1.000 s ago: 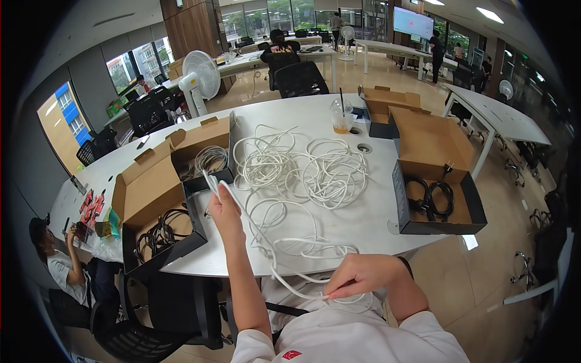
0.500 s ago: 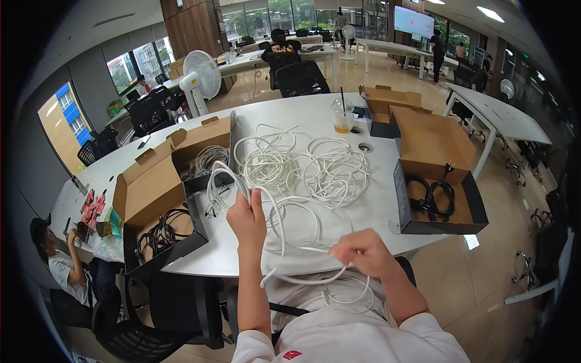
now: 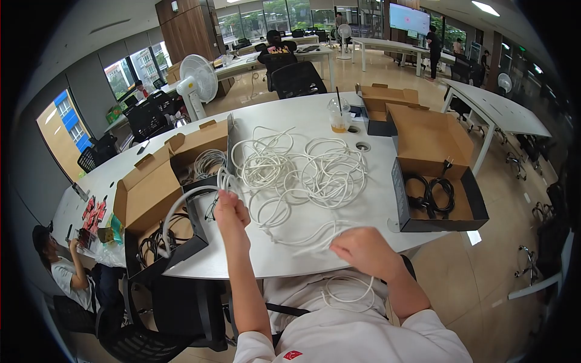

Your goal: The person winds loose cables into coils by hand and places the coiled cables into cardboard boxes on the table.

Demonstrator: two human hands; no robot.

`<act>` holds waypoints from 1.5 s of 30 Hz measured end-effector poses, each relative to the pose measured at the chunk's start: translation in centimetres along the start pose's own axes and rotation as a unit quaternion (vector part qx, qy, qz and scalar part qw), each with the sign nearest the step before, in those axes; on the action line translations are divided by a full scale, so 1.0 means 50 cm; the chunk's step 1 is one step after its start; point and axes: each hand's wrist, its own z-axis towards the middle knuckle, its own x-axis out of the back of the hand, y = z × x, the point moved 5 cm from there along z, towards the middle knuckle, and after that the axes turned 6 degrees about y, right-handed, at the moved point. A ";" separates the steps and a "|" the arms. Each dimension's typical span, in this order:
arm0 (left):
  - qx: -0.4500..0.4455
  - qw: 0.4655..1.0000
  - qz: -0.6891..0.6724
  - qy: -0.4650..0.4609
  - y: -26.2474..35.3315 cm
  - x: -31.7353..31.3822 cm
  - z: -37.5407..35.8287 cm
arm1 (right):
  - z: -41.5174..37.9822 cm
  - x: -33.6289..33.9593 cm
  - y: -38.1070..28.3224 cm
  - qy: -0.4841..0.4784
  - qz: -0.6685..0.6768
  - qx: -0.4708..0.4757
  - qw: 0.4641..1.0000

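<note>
The left hand [image 3: 229, 213] has its fingers closed around a looped white cable [image 3: 181, 209]; the right hand [image 3: 357, 249] grips the same cable (blurred) above the white counter [image 3: 302, 115].

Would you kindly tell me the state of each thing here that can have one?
Left hand: shut on white cable, raised.
Right hand: shut on the same cable.
Cable pile: tangled on the table.
Left boxes: open, cables inside.
Right box: open, black cables inside.
Drink cup: upright, nearly empty.
</note>
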 end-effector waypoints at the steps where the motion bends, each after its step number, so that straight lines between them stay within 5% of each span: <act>1: 0.034 0.999 -0.032 0.002 0.012 -0.002 -0.009 | 0.007 0.007 0.010 0.028 -0.048 -0.006 0.998; 8: 0.131 0.940 -0.267 -0.166 0.062 0.003 -0.041 | 0.064 0.081 0.071 0.368 -0.117 -0.077 0.919; 14: 0.242 0.871 -0.355 -0.239 0.047 -0.019 -0.086 | 0.082 0.022 0.132 0.152 -0.232 -0.106 0.955; 17: 0.298 0.790 -0.441 -0.304 0.038 -0.046 -0.122 | 0.052 0.058 0.028 0.174 -0.241 -0.059 0.953; 23: 0.383 0.667 -0.522 -0.370 0.067 -0.107 -0.217 | 0.069 0.096 -0.014 0.124 0.190 -0.026 0.974; 27: 0.441 0.621 -0.512 -0.398 0.062 -0.135 -0.276 | 0.099 0.037 -0.035 0.061 0.311 0.073 0.946; 29: 0.453 0.607 -0.507 -0.411 0.048 -0.142 -0.291 | 0.103 -0.005 -0.053 -0.037 0.363 0.033 0.930; 34: 0.444 0.635 -0.493 -0.396 0.038 -0.130 -0.270 | 0.098 -0.027 -0.013 -0.052 0.395 0.026 0.917; 38: 0.455 0.698 -0.435 -0.342 0.008 -0.108 -0.252 | 0.089 0.001 0.037 0.048 0.533 -0.138 0.833; 45: 0.408 0.821 -0.286 -0.278 -0.053 -0.092 -0.221 | 0.066 0.096 0.005 0.137 0.331 -0.105 0.928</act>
